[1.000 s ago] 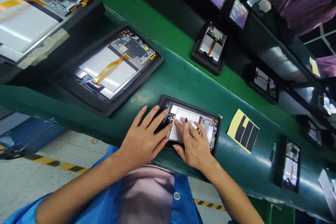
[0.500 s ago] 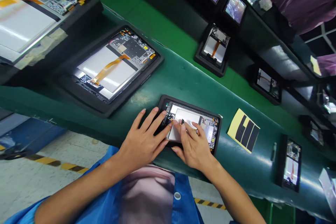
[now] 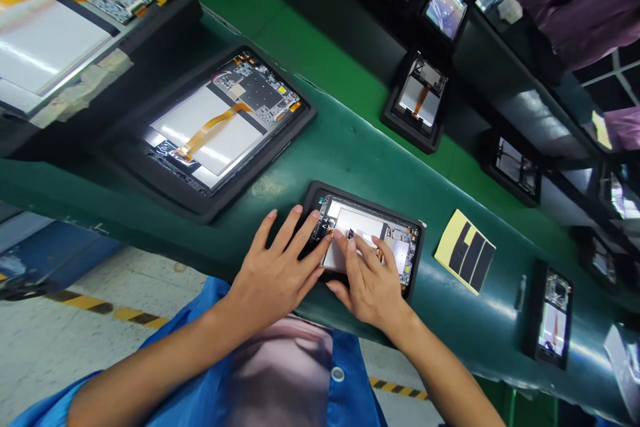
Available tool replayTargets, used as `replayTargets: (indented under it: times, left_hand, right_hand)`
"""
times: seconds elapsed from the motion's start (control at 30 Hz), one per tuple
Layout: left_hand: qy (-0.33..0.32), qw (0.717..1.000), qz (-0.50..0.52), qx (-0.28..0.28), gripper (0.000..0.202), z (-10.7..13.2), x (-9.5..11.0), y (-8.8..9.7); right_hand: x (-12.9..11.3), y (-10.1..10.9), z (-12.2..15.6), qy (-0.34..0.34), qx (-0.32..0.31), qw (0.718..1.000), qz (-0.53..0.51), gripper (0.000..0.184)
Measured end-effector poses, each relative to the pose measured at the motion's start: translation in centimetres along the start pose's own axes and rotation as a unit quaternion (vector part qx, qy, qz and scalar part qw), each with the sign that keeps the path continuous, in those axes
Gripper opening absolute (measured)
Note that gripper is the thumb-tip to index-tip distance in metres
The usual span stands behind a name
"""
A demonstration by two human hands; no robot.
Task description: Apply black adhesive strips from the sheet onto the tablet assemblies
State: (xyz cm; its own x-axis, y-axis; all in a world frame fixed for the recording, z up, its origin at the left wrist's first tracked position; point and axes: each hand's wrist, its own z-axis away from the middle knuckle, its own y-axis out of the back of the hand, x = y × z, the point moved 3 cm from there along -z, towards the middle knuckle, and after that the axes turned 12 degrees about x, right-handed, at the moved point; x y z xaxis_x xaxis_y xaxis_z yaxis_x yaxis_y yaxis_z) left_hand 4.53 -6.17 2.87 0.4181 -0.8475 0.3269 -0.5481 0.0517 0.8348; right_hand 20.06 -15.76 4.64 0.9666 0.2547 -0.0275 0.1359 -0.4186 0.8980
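Observation:
An opened tablet [image 3: 360, 218] lies in a black tray [image 3: 421, 240] in front of me, its white battery and circuit board showing. My left hand [image 3: 280, 263] is spread flat over the tablet's left end, the index fingertip by the flat cable's end. My right hand [image 3: 373, 280] rests on the middle of the tablet with fingers stretched out, pressing near a small black piece of tape [image 3: 351, 234]. Most of the orange flat cable is hidden under the fingers. To the right lies a yellow backing sheet [image 3: 457, 223] with black adhesive strips on it.
Another opened tablet [image 3: 210, 127] in a black tray sits to the left, and a larger-looking one [image 3: 50, 40] stands beyond it. One more tablet [image 3: 555, 310] lies at the right. Across a green belt [image 3: 280, 20] are several trayed tablets and a person in a pink sleeve [image 3: 580, 7].
A trayed tablet on the belt has shifted slightly right and nearer. Both hands stay almost still on the tablet; the view has moved a little.

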Motion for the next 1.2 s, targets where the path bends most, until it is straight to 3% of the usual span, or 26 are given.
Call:
replayTargets:
  times: [0.17, 0.8, 0.97, 1.2]
  left_hand:
    - [0.01, 1.0, 0.001, -0.009, 0.045, 0.1, 0.0, 0.0]
    - [0.014, 1.0, 0.028, -0.004, 0.043, 0.4, -0.3, -0.1]
    - [0.008, 0.999, 0.035, 0.007, 0.041, 0.4, -0.4, -0.1]
    - [0.005, 0.999, 0.034, 0.011, 0.043, 0.4, -0.5, -0.1]
  right_hand:
    - [0.0, 0.1, -0.2, 0.01, 0.0, 1.0, 0.01, 0.069]
    - [0.8, 0.1, 0.3, 0.018, -0.03, 0.999, -0.037, 0.084]
    - [1.1, 0.2, 0.3, 0.018, -0.039, 0.998, -0.034, 0.072]
    - [1.6, 0.3, 0.4, 0.033, -0.062, 0.996, -0.045, 0.073]
